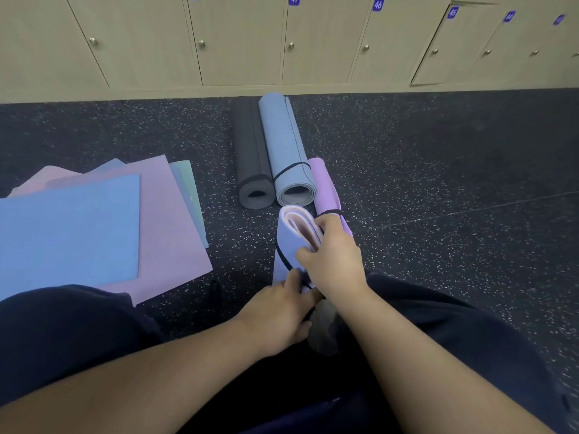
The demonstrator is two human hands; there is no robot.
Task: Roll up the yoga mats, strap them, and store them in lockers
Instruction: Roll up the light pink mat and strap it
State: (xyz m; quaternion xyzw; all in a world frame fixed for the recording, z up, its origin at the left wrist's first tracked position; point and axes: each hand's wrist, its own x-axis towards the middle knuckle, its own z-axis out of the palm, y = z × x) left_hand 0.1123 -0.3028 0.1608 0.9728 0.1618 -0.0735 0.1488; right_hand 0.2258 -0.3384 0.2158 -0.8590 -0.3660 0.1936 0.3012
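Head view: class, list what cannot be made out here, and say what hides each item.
- Near end of the lilac mat: covered by the left hand and right hand.
- Strap fastening: hidden under both hands.
- Flat mats: cut off by the left edge; lower ones overlapped, so their count is unclear.
- Purple mat: near end hidden behind the right hand.
- Locker numbers at far right: blurred.

Locker doors (pixel 316 42) carry blue tags reading 47, 46, 45.

bare forearms, no sleeves in view; dark navy trousers (pixel 78 333) over both legs.
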